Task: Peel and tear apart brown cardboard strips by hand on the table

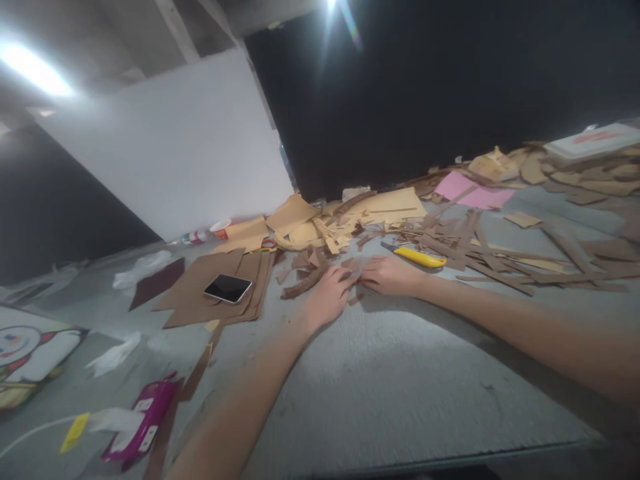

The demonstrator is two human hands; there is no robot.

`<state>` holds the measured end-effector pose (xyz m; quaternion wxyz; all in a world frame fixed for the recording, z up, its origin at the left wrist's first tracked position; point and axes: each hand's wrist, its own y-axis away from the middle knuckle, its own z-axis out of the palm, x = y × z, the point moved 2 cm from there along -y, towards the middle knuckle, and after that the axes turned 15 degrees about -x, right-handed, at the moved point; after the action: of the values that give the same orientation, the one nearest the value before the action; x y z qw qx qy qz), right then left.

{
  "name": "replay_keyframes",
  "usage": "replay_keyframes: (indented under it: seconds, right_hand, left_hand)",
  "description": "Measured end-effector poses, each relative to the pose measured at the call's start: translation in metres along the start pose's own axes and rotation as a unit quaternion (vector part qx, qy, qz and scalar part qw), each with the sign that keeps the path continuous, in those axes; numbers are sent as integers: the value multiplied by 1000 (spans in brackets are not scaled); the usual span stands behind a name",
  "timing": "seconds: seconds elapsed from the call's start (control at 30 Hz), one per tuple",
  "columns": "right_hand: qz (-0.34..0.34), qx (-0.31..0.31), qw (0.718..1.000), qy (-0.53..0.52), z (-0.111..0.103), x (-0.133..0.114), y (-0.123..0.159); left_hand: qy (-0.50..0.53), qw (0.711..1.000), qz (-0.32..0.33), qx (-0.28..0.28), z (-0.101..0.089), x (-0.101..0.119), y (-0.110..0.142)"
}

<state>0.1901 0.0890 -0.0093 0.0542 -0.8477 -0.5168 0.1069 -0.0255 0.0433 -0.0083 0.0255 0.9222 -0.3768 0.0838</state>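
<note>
Phone [228, 288] on brown cardboard [186, 291], nine o'clock from left hand [330, 295] | I can't make out its grip from here | small scraps [351, 264] at its one o'clock | right hand [387, 275] beside them, grip likewise unclear | yellow knife [419, 257], two o'clock from it

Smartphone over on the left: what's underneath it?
The smartphone lies on overlapping brown cardboard sheets, which show around it. The cardboard directly beneath the phone is covered, and the sheets hide the tabletop there.
</note>
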Motion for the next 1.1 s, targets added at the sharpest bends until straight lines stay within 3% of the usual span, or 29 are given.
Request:
replay_keyframes:
  seconds: [0.13,0.3,0.47,0.53,0.6,0.7,0.83,0.93,1.1]
  right_hand:
    - [-75,-27,989,122,6,-5,0]
    - [-69,-15,990,126,11,-3,0]
    - [47,14,996,-73,14,-1,-4]
    - [127,30,972,-196,15,-1,-6]
    - [155,37,942,-294,15,-4,-8]
    - [156,46,910,-382,13,-12,-9]
    - [144,54,886,-438,12,-19,-9]
    - [125,52,884,-447,12,-21,-7]
    - [99,58,906,-408,12,-22,-6]
  left_hand:
    - [15,1000,-4,4,1,1,0]
    - [38,999,5,8,0,5,-1]
    - [172,981,-39,80,-3,-1,1]
    - [226,968,-66,90,-2,-7,1]
    - [267,958,-72,80,0,-13,1]
    - [309,945,-68,77,4,-19,0]
    - [339,936,-60,70,6,-20,2]
    - [340,938,-44,51,5,-17,3]
    - [321,946,-29,44,2,-13,3]
